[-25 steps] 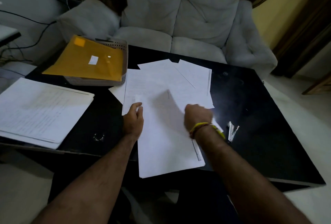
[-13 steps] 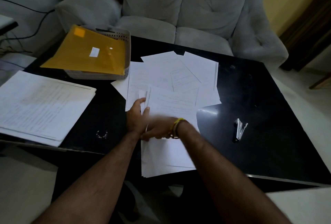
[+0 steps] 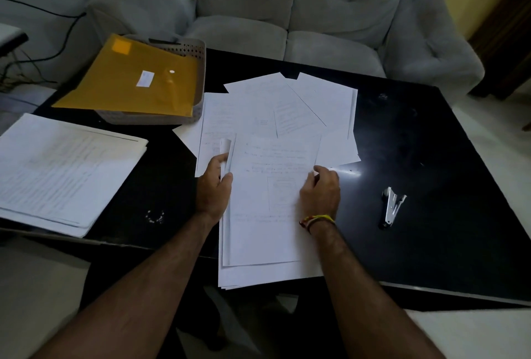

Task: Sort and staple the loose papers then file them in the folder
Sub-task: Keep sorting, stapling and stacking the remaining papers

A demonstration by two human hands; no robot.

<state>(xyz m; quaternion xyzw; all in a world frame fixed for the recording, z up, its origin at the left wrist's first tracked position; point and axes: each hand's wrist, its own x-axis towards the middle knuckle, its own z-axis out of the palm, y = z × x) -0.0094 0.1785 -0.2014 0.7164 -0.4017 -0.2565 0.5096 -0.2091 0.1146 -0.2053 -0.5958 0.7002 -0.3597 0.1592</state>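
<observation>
A stack of white sheets [image 3: 267, 232] lies at the table's near edge, its lower end overhanging. My left hand [image 3: 214, 186] pinches the stack's curled left edge near the top. My right hand [image 3: 320, 192] rests on the right side of the top sheet, fingers bent over its edge. More loose papers [image 3: 290, 108] are fanned out behind the stack. A yellow folder [image 3: 132, 80] lies on a grey perforated tray [image 3: 198, 51] at the back left. A silver stapler [image 3: 390, 208] lies on the table right of my right hand.
A second thick pile of printed papers [image 3: 63, 169] sits at the left, partly over the black table's [image 3: 431, 157] edge. A grey sofa [image 3: 287, 8] stands right behind the table. Cables hang at the far left.
My right hand has slid from beside my left hand across the top sheet to its right edge. A written page now lies flat on top. My left hand keeps its hold.
</observation>
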